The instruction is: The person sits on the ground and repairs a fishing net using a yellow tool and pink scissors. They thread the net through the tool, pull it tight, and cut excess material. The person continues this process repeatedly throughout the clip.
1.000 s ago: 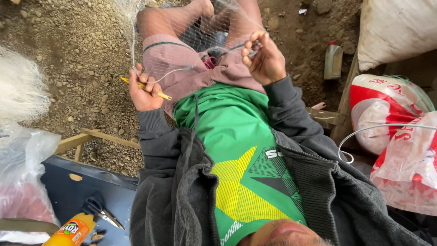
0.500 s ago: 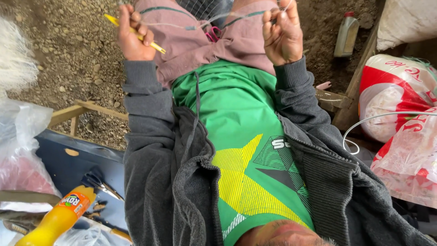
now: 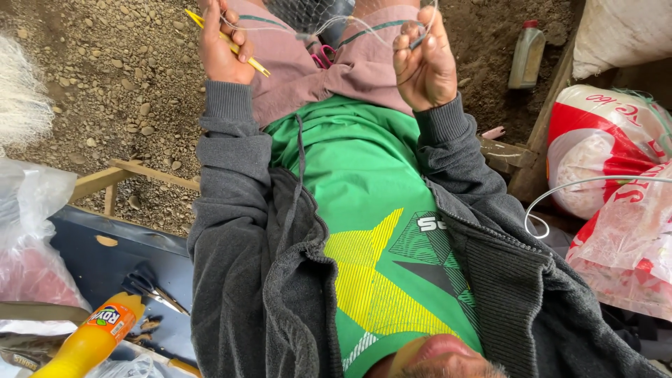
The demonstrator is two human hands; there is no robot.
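My left hand [image 3: 222, 43] is closed around a thin yellow netting needle [image 3: 231, 43] that points down to the right. My right hand [image 3: 423, 61] pinches a fold of fine clear fishing net [image 3: 308, 19] and its line between thumb and fingers. The net stretches between both hands across my lap, over pinkish shorts [image 3: 322, 70]. A small pink-handled tool [image 3: 323, 56] lies on the shorts between my hands. Both arms are in grey jacket sleeves over a green and yellow shirt.
Gravel ground [image 3: 98, 77] lies to the left. A wooden frame [image 3: 133, 175] and dark blue tray with scissors [image 3: 150, 290] sit lower left, by an orange drink bottle [image 3: 91, 339]. A small bottle [image 3: 526, 54] stands upper right, beside red-and-white sacks [image 3: 609, 154] and a loop of white line [image 3: 560, 199].
Both hands have stayed raised with the needle and net while the view tilted down, so they now sit at the top edge. The grip on each is unchanged.
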